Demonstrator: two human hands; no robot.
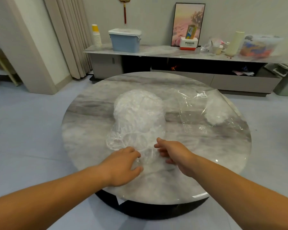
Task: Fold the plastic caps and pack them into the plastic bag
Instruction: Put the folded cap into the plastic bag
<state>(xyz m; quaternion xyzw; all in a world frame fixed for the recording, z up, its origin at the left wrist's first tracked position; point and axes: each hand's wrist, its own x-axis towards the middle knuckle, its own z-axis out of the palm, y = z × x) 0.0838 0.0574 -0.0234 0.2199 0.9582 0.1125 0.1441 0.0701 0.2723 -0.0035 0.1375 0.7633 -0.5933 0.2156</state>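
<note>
two hands meet over a clear plastic cap point(148, 157) at the near side of a round marble surface point(83, 133). the left hand point(123, 165) grips the cap's left edge, fingers point(134, 153) curled above and thumb below. the right hand point(174, 152) faces it, its fingers curled in on the right edge and the forefinger a little raised. the film is so clear that the exact pinch is hard to make out. holding opposite edges likely pulls the crumpled cap flat so it can be folded.

just beyond the hands, touching the cap, is a tall loose pile point(138, 112) of unfolded caps, near enough to draw from easily. right of the pile lies the clear bag point(193, 113), flat on the surface. a white wad point(214, 115) of caps sits inside, toward its far right. which end is open, i cannot tell. judging by the pile, most of the folding is not yet done. a low cabinet point(156, 53) with a blue box point(125, 40) on it stands by the far wall.
</note>
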